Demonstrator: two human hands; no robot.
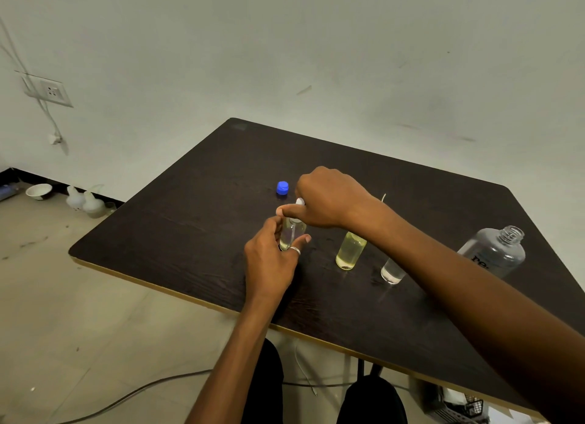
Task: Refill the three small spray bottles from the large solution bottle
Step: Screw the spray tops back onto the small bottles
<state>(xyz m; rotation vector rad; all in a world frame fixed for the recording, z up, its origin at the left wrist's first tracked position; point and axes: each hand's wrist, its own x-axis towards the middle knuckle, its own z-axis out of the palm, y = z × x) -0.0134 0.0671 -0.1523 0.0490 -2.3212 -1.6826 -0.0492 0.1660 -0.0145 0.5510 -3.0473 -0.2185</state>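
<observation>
The left hand (269, 259) curls round the leftmost small spray bottle (292, 236), upright on the desk (190, 217). The right hand (329, 198) pinches its white spray top (300, 202), probably twisting it. Hold the bottle vertical and turn only the top, so nothing spills. The large solution bottle (497, 252) stands uncapped at far right.

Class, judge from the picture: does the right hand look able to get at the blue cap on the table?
Probably yes. The blue cap lies in the open just beside the right hand, nothing between them, though that hand now grips the spray top.
</observation>
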